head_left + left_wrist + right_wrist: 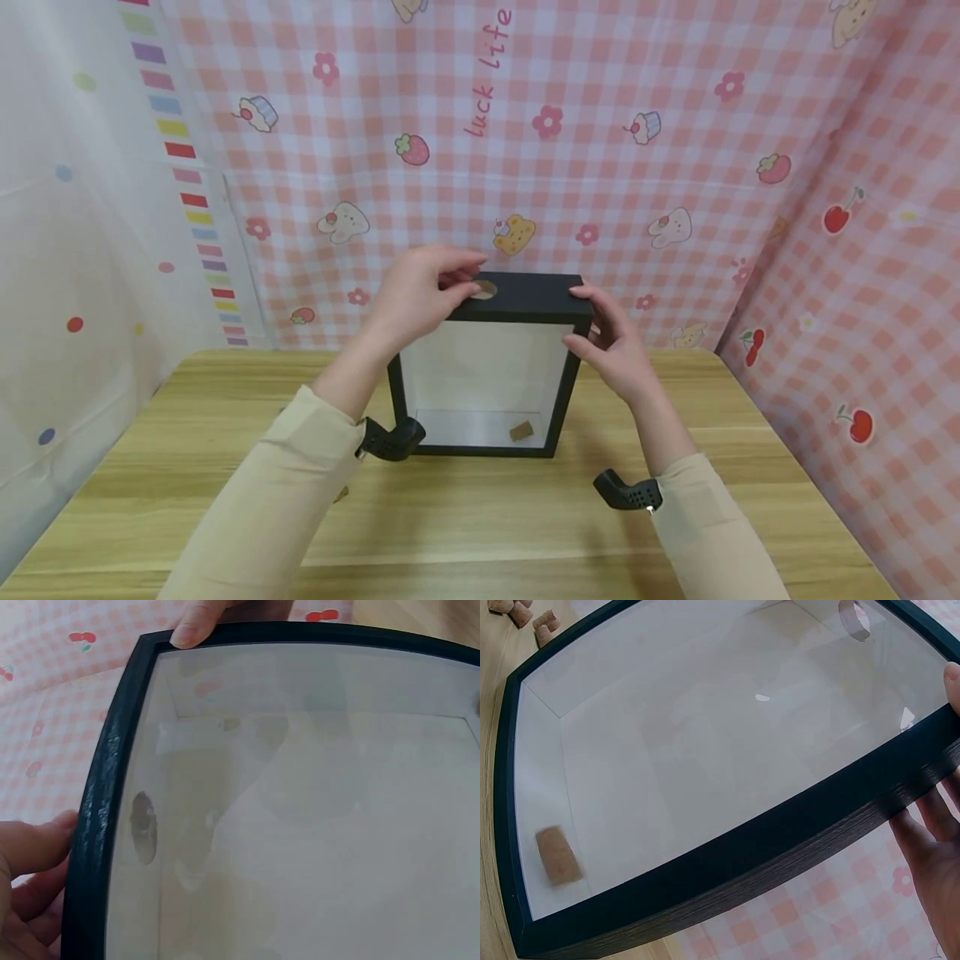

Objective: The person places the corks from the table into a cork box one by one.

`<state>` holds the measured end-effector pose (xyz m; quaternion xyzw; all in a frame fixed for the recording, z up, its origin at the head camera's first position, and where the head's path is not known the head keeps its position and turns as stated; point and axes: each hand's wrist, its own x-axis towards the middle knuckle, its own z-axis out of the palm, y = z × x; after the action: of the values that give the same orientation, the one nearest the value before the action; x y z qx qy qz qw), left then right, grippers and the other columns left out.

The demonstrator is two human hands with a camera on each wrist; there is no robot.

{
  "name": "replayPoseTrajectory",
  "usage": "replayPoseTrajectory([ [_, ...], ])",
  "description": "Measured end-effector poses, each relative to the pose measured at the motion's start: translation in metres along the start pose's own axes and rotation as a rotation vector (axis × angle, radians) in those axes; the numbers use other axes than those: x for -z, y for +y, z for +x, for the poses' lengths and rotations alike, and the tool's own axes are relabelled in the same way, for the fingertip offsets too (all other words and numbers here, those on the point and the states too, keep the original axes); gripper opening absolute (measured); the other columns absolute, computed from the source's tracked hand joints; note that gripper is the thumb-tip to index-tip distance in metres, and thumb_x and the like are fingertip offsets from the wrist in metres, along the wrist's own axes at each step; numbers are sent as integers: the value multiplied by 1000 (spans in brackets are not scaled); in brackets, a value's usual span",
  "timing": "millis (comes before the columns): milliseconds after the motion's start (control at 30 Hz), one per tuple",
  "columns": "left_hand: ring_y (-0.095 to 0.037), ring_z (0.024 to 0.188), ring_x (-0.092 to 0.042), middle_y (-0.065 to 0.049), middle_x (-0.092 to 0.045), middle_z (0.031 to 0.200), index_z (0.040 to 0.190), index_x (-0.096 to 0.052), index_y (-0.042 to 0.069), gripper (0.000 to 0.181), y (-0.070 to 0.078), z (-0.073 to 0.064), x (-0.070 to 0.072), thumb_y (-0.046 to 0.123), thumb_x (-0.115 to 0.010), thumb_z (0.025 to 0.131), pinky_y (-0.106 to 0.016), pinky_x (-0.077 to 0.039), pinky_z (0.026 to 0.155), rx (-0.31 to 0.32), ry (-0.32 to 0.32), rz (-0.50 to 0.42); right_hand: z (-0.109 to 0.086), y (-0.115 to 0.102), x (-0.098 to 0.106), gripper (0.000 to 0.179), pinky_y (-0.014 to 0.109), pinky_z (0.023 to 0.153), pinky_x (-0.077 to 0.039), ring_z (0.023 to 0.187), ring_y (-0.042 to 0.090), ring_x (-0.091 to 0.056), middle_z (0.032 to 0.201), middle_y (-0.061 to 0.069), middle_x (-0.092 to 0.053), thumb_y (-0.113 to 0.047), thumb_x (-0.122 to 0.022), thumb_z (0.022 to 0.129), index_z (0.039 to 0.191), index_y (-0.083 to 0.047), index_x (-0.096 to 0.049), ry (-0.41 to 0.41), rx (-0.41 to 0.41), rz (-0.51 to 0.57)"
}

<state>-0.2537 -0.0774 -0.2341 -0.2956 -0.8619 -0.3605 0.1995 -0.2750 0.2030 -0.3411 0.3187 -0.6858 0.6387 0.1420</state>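
Observation:
A black shadow box frame (525, 292) stands upright on the table, with a clear front, a white inside and a round hole (486, 290) in its top side. One cork (521, 431) lies inside on the bottom, towards the right; the right wrist view shows this cork (558, 856) close up. My left hand (420, 292) is at the top edge beside the hole, thumb and forefinger apart, with nothing visible between them. My right hand (618, 346) grips the frame's upper right corner, thumb on the front and fingers over the top and side.
Several loose corks (525, 615) lie on the wooden table (465, 525), left of the frame and mostly hidden by the left arm in the head view. A checked cloth (480, 192) hangs behind the table. Black wrist cameras (393, 439) sit at both cuffs.

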Motion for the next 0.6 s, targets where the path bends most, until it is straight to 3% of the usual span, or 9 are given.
replayPoseTrajectory([
  [233, -19, 91, -68, -10, -72, 110, 124, -69, 4, 35, -6, -9, 6, 6, -74, 90, -32, -56, 80, 0, 46, -105, 0, 0, 0, 56, 24, 97, -47, 125, 20, -47, 158, 10, -31, 9, -65, 90, 140, -15, -53, -1, 1, -5],
  [600, -19, 94, -69, -8, -73, 107, 124, -70, 6, 37, -22, -26, 28, 11, -76, 89, -33, -55, 81, 85, 163, -197, 1, 1, 0, 59, 23, 93, -48, 122, 21, -48, 156, 10, -34, 15, -63, 88, 140, -11, -52, 3, 14, 2],
])
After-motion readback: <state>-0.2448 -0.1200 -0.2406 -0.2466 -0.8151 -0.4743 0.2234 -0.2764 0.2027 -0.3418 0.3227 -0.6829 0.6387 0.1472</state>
